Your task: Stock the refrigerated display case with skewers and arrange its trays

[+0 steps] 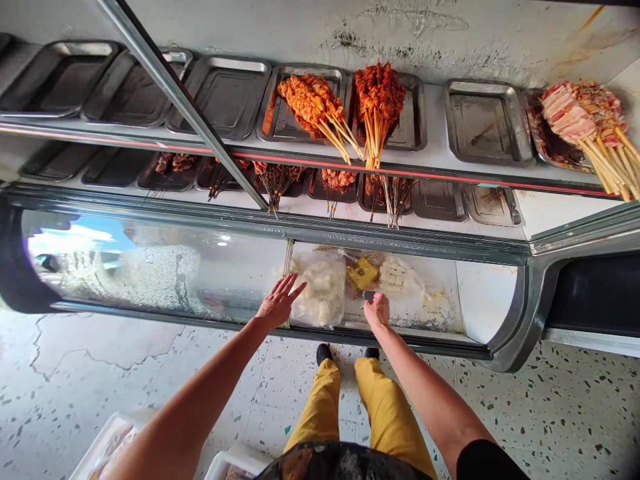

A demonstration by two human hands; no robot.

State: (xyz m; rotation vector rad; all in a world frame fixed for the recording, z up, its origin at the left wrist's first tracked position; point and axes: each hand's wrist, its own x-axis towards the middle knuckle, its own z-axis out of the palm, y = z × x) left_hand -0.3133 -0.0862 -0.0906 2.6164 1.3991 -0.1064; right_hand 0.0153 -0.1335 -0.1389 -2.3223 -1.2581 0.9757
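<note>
My left hand is spread at the upright edge of the sliding glass on the case's lower front. Its fingertips come close to a clear plastic bag of pale chunks; whether they touch the bag is hard to tell. My right hand is closed around a small dark flat object, whose kind I cannot make out. Just beyond that hand lie a yellow packet and another bag of whitish pieces, inside the display case.
Metal trays line the upper shelf, some bearing red-coated skewers and raw meat skewers. A second row of trays sits below. A slanted metal bar crosses the left. White boxes stand on the floor behind.
</note>
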